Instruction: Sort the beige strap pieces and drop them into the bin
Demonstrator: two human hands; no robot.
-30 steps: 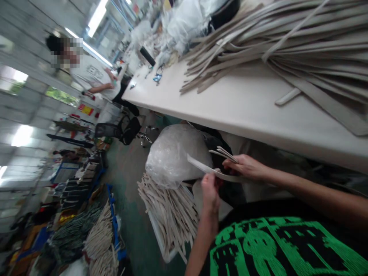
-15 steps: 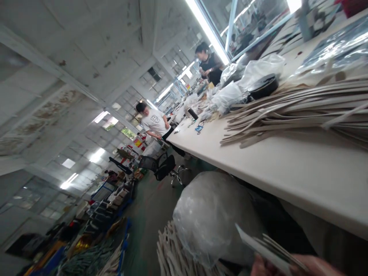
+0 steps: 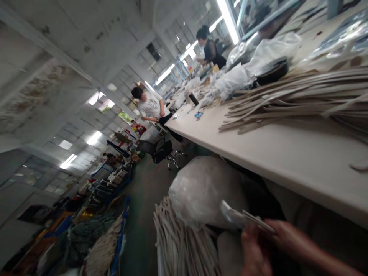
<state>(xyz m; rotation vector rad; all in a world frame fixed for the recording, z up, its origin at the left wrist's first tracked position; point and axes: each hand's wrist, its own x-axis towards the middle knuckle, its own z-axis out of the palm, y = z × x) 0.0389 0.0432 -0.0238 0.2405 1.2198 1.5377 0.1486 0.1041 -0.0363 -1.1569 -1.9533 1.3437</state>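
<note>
Both hands show at the lower right, below the table edge and blurred. My left hand [image 3: 254, 251] is closed around the lower side of a bundle of thin flat strips [image 3: 258, 221]. My right hand [image 3: 283, 232] reaches in from the right, its fingers pressed on the near end of the same strips. A pale, shiny end [image 3: 230, 212] of the bundle sticks out to the left and looks bent. What the pieces are made of cannot be made out. Just behind them bulges a large clear plastic bag [image 3: 205, 189], and beneath it stands a pile of long beige strips [image 3: 181, 241].
On the white table [image 3: 258, 153] lies a thick sheaf of grey-beige strips [image 3: 301, 97], near a black round object [image 3: 272, 71] and crumpled plastic bags [image 3: 234, 79]. An office chair [image 3: 161, 149] and a person in a white shirt [image 3: 151, 105] are beyond. Another person [image 3: 211, 50] works farther back.
The view has tilted down slightly, so more of both hands and the beige pile shows. The held strips now appear farther left and higher, still between both hands.
</note>
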